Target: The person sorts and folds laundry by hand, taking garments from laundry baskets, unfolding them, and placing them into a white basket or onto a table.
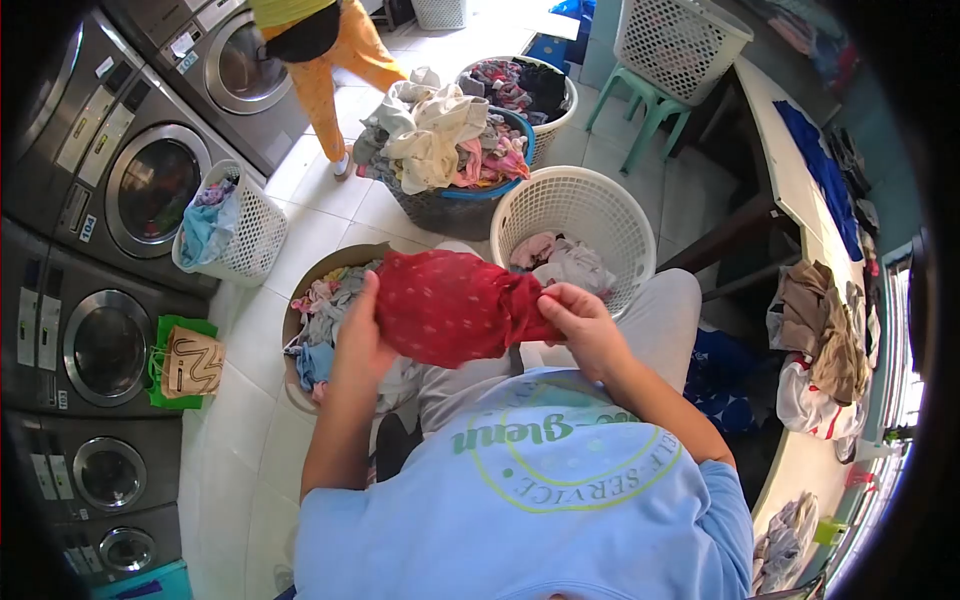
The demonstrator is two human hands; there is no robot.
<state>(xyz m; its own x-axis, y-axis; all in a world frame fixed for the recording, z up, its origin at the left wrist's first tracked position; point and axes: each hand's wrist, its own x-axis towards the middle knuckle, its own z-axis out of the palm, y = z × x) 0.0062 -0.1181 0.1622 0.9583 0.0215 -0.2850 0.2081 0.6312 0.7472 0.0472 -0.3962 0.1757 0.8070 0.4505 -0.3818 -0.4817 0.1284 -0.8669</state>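
The person's right hand (583,325) is keeping a pinching grip, thumb against forefinger, on the narrow, bunched right end of a red garment (445,312) with small pale marks. The left hand (362,340) is supporting the garment's wider left end, its thumb showing at the edge; the fingers are hiding behind the cloth, so how far that grip is closing cannot be told. The garment is hanging in the air between the hands, above the lap of the seated person, who is wearing a light blue T-shirt (530,540) and pale trousers (660,315).

Just beyond the left hand, a round brown-rimmed tub (292,325) is holding mixed clothes. Beyond the right hand, a white perforated laundry basket (625,210) is holding pink and white pieces. Farther out, a blue-rimmed basket (425,208) is overflowing with cream, grey and pink laundry.

Along the floor's left edge, grey front-loading machines (105,345) are standing; near them, a white basket (262,232) is tilting and a brown paper bag (193,365) is leaning. At the floor's far edge, another person in orange trousers (350,55) is standing, and a green stool (640,85) is carrying a white basket. On the right, a blue cloth (818,175) is lying along the counter's (775,130) far part, and brown clothes (835,325) are lying nearer.
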